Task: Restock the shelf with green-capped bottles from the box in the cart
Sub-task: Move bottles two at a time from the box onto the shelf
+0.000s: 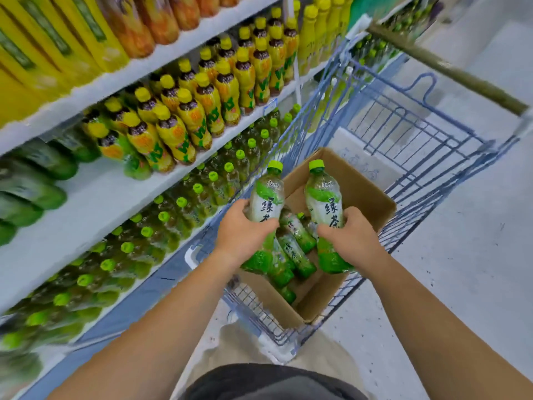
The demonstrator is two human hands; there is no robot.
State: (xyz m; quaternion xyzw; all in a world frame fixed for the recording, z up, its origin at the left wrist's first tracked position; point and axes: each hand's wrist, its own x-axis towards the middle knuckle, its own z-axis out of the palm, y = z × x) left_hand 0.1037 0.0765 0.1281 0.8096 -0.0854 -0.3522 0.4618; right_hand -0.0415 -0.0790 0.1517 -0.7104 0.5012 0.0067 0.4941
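Head camera is looking down over both forearms at a blue wire cart (409,131) standing just beside the shelf (95,197). We are gripping one green-capped bottle in each hand. Our left hand (245,229) is wrapping fingers and thumb round the middle of the left bottle (266,197). Our right hand (350,235) is clamping the right bottle (324,194) the same way, fingers curled round its label. Both bottles are standing nearly upright, caps up, above the open cardboard box (360,186) that is sitting in the cart's basket. A gap is keeping the two apart.

Below and between our hands, loose bottles (298,241) of the same kind are lying on their sides in the box, overlapping each other; we cannot tell how many.

To our left, the lowest visible tier of the shelf is carrying rows of shelved green-capped bottles (199,189), all upright. The tier above is holding yellow-capped bottles (202,102), with a bare stretch of white board beside them. Higher up, yellow cartons (57,39) and orange bottles (144,24) are showing blurred at the frame's edge. The cart's handle (450,70) is running across its far end, over a pale floor (461,269).
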